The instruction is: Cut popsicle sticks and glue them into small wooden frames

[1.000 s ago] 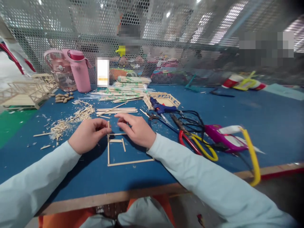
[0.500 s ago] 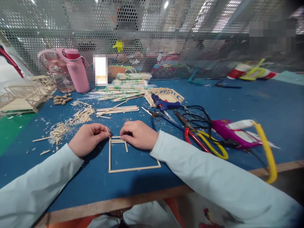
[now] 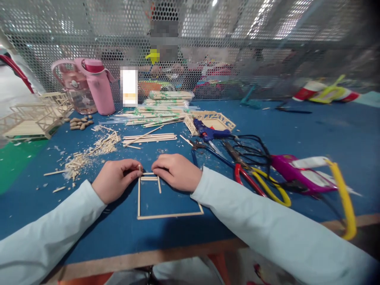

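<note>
A square frame of thin wooden sticks (image 3: 170, 216) lies flat on the blue table near its front edge. At its far left corner, my left hand (image 3: 114, 181) is closed, thumb and fingers pinching a short wooden stick (image 3: 139, 169) that stands up there. My right hand (image 3: 178, 172) is closed too, its fingertips on the frame's far stick (image 3: 148, 173) a little to the right. Just inside that side are a short crosswise stick (image 3: 148, 179) and another short stick (image 3: 159, 185) pointing towards me. My right hand and sleeve cover the frame's far right part.
Beyond my hands lie loose sticks (image 3: 150, 138), wood scraps (image 3: 103, 144) and bagged sticks (image 3: 163, 111). To the right are a blue glue gun (image 3: 213, 131), red-handled pliers (image 3: 249, 180) and a purple glue gun (image 3: 303, 174) with cords. A pink bottle (image 3: 101, 89) and stick models (image 3: 28, 122) stand left.
The whole view has shifted slightly, so things appear a little further right. My left thumb and fingers have drawn closer around the frame's corner. My right hand keeps its place on the far stick.
</note>
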### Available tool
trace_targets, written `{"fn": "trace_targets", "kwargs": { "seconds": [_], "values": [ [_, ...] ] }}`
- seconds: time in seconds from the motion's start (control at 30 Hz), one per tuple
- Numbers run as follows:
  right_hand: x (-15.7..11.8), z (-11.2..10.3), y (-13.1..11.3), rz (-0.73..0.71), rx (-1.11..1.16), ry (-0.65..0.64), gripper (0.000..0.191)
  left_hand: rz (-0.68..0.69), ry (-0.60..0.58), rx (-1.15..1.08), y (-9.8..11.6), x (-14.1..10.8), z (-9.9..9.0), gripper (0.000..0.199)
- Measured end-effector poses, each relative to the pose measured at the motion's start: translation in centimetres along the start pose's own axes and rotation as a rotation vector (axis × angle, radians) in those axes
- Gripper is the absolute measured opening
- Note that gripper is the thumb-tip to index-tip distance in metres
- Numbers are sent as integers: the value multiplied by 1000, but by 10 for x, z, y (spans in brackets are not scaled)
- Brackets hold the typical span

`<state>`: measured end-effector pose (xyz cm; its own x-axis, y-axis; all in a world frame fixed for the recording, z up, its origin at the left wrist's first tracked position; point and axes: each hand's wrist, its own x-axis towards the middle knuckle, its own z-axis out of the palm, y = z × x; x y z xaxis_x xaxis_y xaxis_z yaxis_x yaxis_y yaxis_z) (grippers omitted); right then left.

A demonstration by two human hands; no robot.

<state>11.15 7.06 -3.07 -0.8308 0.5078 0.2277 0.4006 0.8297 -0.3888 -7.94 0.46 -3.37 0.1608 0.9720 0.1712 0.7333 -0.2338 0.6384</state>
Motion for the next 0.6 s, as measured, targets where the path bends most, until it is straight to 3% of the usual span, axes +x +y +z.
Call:
{"fn": "trace_targets", "kwargs": {
  "seconds": [0.13, 0.3, 0.43, 0.5, 0.6],
  "values": [
    [0, 3, -4, -107, -4, 149, 32, 12, 7, -11, -1, 0, 0, 20],
    [7, 9, -5, -220, -83, 168, 30, 7, -7, -15, -3, 2, 1, 22],
    [9, 8, -6, -244, -4, 203, 22, 44, -23, 8, -4, 3, 3, 24],
    [9, 7, -9, -218, 80, 236, 18, 79, -4, 12, -3, 3, 3, 23],
    [10, 5, -13, -51, 370, 326, 10, 131, 110, 14, -2, 2, 3, 22]
  ]
}}
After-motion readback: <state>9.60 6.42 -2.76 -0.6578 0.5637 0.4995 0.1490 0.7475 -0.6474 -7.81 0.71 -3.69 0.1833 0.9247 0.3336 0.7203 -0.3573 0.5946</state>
